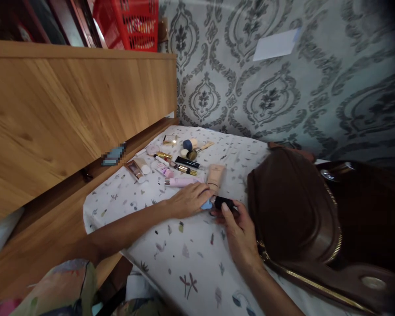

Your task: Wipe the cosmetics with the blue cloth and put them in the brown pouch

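My right hand (240, 228) is closed around a short black cylinder (224, 202), like a cosmetic bottle or cap, with a clear part at its left end. My left hand (189, 199) meets it from the left, fingers bent over a small light-blue item (206, 205); whether the two pieces are joined is hidden. A beige cosmetic tube (216, 175) lies right behind the left fingers. Close by are a pale pink tube (181, 181), a black-and-gold tube (187, 170) and a slim black tube (188, 163).
More cosmetics, among them a brown-fronted tube (134, 170) and a blue-lidded jar (187, 144), lie on the patterned white cloth (184, 263). A brown leather bag (289, 206) fills the right side. A wooden cabinet (85, 109) borders the left; a patterned wall stands behind.
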`<state>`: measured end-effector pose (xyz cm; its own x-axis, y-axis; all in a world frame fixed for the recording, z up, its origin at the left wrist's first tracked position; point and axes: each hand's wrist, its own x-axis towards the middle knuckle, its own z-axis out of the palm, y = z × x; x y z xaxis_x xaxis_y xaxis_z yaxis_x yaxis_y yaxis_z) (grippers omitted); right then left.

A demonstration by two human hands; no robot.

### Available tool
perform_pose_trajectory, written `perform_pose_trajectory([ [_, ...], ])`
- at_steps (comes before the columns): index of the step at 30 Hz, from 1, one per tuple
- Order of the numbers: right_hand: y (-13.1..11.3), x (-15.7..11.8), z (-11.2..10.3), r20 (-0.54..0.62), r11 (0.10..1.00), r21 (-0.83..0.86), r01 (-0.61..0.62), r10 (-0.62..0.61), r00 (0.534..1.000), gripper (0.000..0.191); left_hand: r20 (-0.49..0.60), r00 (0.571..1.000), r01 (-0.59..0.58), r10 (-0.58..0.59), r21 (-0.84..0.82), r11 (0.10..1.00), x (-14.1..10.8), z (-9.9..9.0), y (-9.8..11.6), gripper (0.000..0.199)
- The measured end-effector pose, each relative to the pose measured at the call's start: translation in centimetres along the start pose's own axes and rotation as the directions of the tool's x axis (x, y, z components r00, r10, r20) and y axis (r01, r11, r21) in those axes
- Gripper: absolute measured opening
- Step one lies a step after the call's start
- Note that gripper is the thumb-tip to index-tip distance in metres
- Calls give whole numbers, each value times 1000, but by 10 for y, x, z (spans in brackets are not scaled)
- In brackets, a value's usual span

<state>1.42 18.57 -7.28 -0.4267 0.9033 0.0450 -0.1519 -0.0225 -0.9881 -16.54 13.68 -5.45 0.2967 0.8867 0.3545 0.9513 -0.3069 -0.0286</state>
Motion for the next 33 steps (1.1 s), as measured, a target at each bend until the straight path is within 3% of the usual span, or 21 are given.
perform_pose_trajectory([
  [5, 5, 1, -1, -46, 999, 7, -31, 31, 998, 52, 53, 998, 39, -37, -47, 998, -6, 4, -13, 48],
  [12, 1, 1, 0, -101, 998, 37, -44, 48, 994, 52, -27, 1000, -9, 8, -45, 999, -7, 0, -16, 43],
  [16, 0, 1, -1, -118, 991, 88, -105, 115, 986, 53, -16, 996, -86, 86, 3, 996, -7, 2, -18, 41],
  [20, -1, 1, -2, -149, 977, 119, -175, 192, 970, 58, -48, 994, -93, 94, 23, 995, -7, 8, -18, 48],
  [24, -6, 0, -2, -155, 966, 83, -246, 256, 954, 62, -98, 990, -101, 102, 13, 995, -5, 10, -16, 54],
  [29, -15, -1, 0, -131, 971, -60, -230, 220, 967, 51, -140, 980, -146, 141, -21, 989, -5, 5, -13, 54],
  [33, -12, 1, -2, -122, 965, -22, -260, 256, 959, 49, -141, 985, -110, 99, -69, 992, -6, 6, -12, 53],
])
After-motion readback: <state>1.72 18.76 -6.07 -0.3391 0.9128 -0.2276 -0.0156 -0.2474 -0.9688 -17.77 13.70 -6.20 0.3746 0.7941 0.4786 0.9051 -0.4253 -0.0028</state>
